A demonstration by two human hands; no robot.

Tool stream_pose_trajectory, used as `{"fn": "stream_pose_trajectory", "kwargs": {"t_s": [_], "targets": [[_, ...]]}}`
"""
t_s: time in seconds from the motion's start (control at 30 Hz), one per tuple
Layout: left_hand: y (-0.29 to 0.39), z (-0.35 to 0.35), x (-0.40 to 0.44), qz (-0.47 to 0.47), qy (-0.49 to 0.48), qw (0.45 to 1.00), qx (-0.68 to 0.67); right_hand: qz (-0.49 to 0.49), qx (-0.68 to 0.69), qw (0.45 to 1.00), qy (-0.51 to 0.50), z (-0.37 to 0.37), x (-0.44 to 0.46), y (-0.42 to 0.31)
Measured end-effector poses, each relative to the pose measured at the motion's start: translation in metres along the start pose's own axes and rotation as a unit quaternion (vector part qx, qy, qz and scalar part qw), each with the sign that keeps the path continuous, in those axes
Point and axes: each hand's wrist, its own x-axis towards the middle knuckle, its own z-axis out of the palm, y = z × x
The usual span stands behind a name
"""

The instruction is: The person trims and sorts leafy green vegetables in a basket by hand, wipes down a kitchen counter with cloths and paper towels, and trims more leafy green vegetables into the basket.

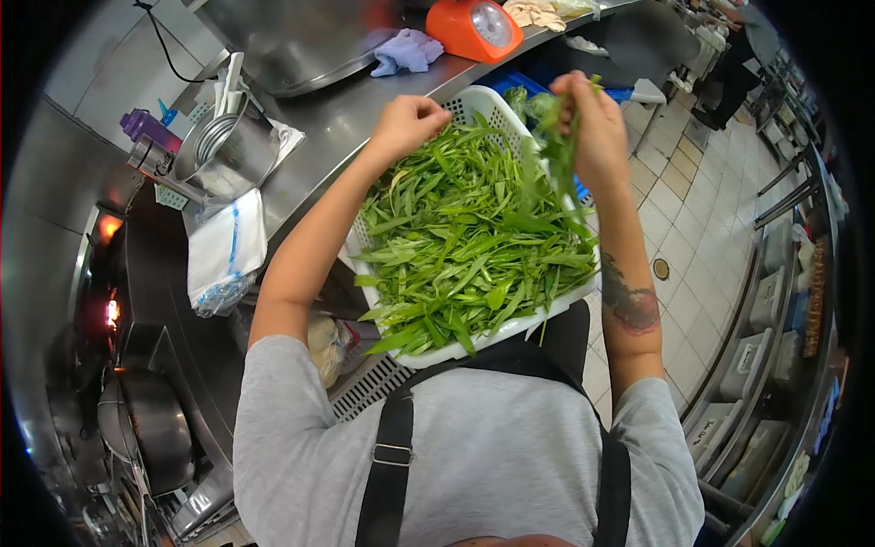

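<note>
A white perforated plastic basket [538,325] stands in front of me, heaped with long, narrow-leaved water spinach [474,237]. My right hand [591,123] is raised over the basket's far right corner, its fingers closed around a few stems of water spinach that hang down and blur slightly. At the far left rim, my left hand [415,123] is held just above the leaves with its fingers pinched together. Whatever lies between those left fingertips, if anything, is too small to make out.
A steel counter [319,118] runs along the left, with an orange scale [474,29], a purple cloth [406,52] and a metal pot [228,150] of utensils. Lit burners and a wok [157,428] are farther left. Shelves [756,356] line the right; a person [736,64] stands beyond.
</note>
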Motion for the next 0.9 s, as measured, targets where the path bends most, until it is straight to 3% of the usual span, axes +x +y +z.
{"fn": "stream_pose_trajectory", "kwargs": {"t_s": [0.07,0.2,0.3,0.5,0.6,0.73,0.9], "targets": [[-0.016,0.008,0.003,-0.006,-0.025,0.981,0.192,-0.015,0.035,0.999,-0.009,-0.014,-0.006,0.0],[-0.057,0.045,0.011,0.101,-0.083,0.967,0.219,0.083,0.072,0.994,-0.011,-0.02,-0.029,0.004],[-0.064,0.063,0.018,0.199,-0.066,0.939,0.272,0.121,0.091,0.988,-0.039,-0.022,-0.038,0.015],[-0.081,0.054,0.027,0.091,-0.025,0.891,0.444,0.14,0.013,0.987,-0.081,-0.019,-0.048,0.019],[-0.092,0.054,0.03,0.052,0.036,0.883,0.466,0.145,-0.044,0.981,-0.124,-0.019,-0.052,0.016],[-0.07,0.037,0.023,-0.025,-0.078,0.874,0.478,0.139,-0.089,0.974,-0.157,-0.022,-0.051,0.026],[-0.026,-0.011,0.01,0.04,0.016,0.946,0.322,0.133,-0.153,0.963,-0.179,-0.014,-0.044,0.024]]}}
